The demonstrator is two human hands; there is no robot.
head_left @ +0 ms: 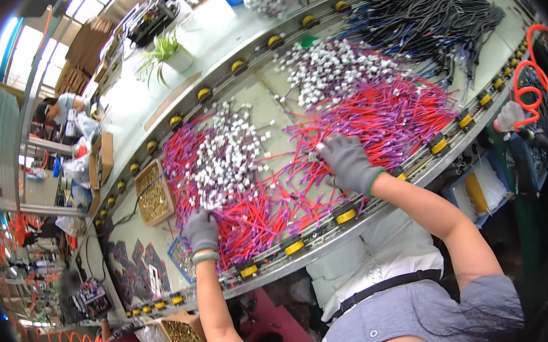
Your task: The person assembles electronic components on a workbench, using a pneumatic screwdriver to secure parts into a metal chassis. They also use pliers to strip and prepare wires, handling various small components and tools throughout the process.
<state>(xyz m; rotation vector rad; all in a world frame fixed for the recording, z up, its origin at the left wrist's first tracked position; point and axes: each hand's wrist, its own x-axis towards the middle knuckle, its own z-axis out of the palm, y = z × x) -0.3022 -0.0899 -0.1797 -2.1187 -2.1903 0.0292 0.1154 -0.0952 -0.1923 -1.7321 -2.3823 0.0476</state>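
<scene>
My right hand, in a grey glove, reaches over the middle of a pile of red and purple wire leads. Its fingers are bent together, and a small white connector shows at their tips. At the near left, my left hand, also gloved in grey, has its fingers drawn together at the edge of another heap of red and purple leads. What those fingers hold, if anything, is hidden. White connectors on the lead ends lie bunched between the far side and the middle.
A curved track with yellow rollers borders the table. Black cables are heaped at the far right. A bin of brass-coloured parts and a small blue-rimmed tray stand left. A coiled orange hose hangs right.
</scene>
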